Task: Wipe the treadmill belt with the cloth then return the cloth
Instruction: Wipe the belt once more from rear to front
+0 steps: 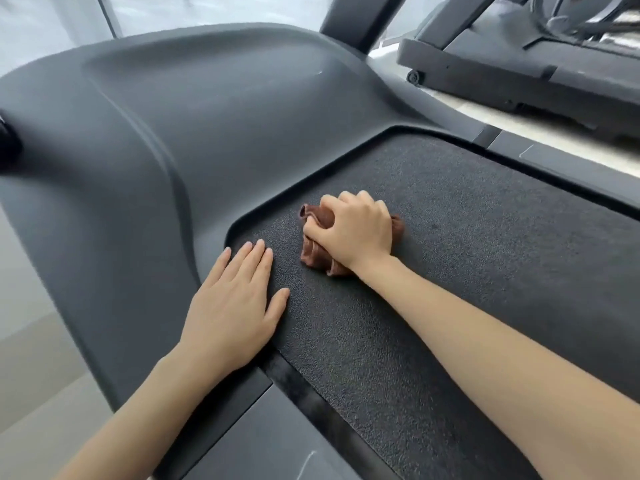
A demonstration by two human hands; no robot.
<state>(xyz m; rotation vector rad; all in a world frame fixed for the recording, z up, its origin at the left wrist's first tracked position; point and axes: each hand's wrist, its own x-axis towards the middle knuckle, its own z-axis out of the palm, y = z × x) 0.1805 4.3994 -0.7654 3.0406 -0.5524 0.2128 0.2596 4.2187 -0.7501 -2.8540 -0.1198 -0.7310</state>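
The black textured treadmill belt (450, 271) runs from the centre to the lower right. A bunched brown cloth (313, 252) lies on the belt near its front left corner. My right hand (353, 230) grips the cloth from above, fingers curled round it, pressing it onto the belt. My left hand (232, 306) lies flat with straight fingers on the belt's left edge, just left of the cloth, holding nothing.
The grey motor cover (173, 133) rises ahead and to the left of the belt. A grey side rail (270, 441) borders the belt at the lower left. A second treadmill (519, 60) stands at the upper right across pale floor.
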